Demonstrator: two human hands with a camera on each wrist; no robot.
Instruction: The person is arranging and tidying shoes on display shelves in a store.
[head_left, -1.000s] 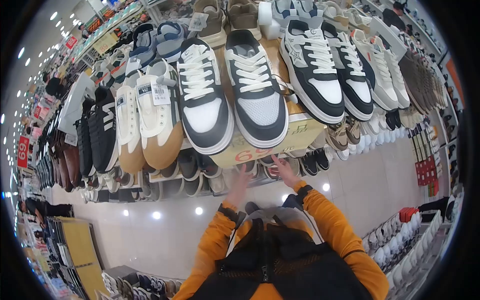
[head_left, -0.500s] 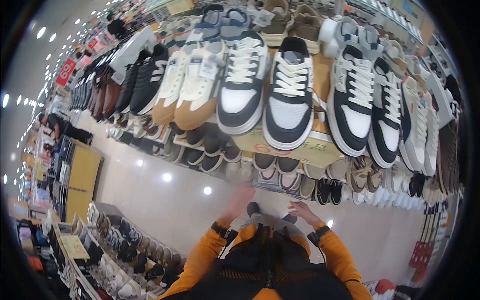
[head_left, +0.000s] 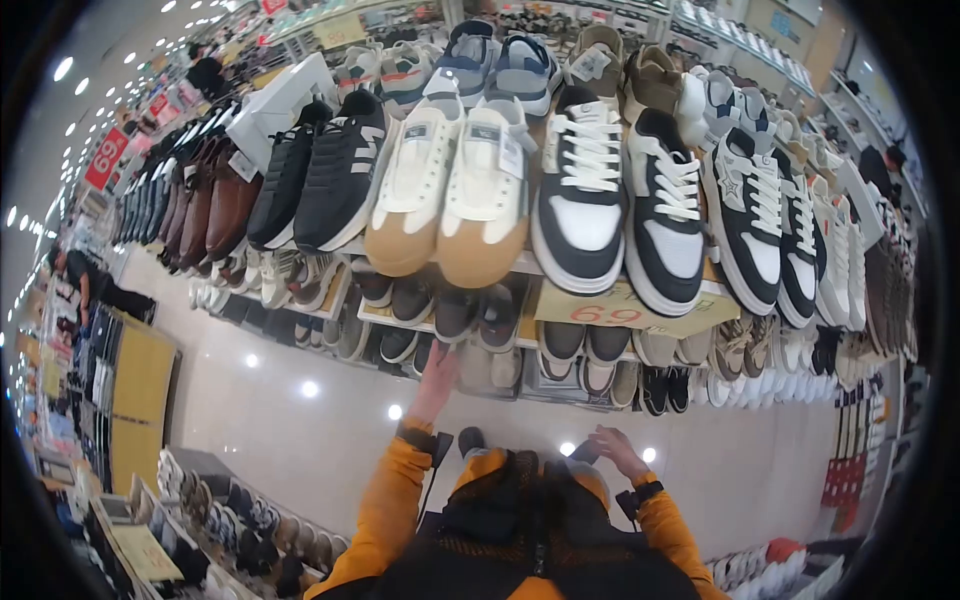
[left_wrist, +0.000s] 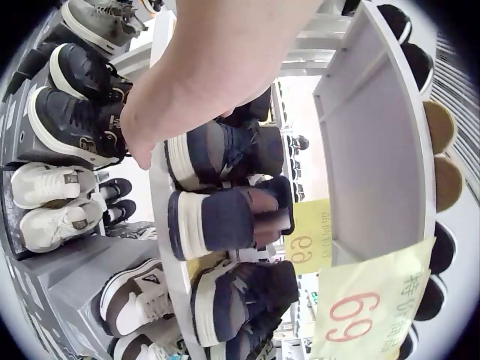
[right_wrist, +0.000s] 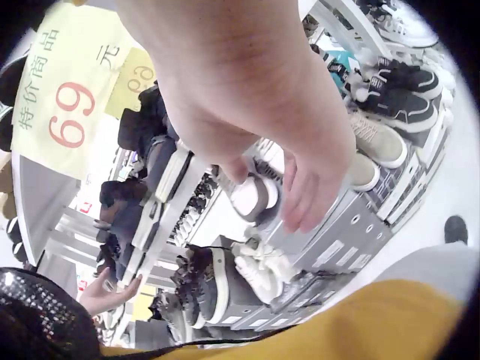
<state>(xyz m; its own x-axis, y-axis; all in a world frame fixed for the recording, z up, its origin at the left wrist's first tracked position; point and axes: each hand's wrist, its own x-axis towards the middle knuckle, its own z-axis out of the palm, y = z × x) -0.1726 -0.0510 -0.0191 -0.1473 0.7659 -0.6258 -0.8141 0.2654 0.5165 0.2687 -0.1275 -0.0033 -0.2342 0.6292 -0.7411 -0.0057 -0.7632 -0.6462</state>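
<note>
My left hand [head_left: 433, 388] reaches toward the lower shelf, its fingertips at the front of the dark shoes [head_left: 463, 312] there. Around it in the left wrist view are navy sneakers with cream soles [left_wrist: 225, 225] on a white shelf; the hand [left_wrist: 214, 71] hides part of them. Thumb and fingers of this left hand [right_wrist: 106, 295] stand apart in the right wrist view. My right hand [head_left: 622, 452] hangs low before my body, fingers loosely bent, holding nothing. In its own view, the right hand [right_wrist: 262, 112] overlaps a white-and-grey shoe [right_wrist: 249, 196].
On the top shelf stand cream shoes with tan toes [head_left: 484, 190], black-and-white sneakers [head_left: 583, 205] and black sneakers [head_left: 340, 175]. A yellow 69 price sign [head_left: 610, 308] hangs under its edge. Grey shoeboxes [right_wrist: 341, 240] carry shoes below. Behind at left is another shoe rack [head_left: 240, 510].
The head view has turned, and the display sits further right. My left hand has moved out toward the lower shelf. The right hand has drawn back from near the price sign.
</note>
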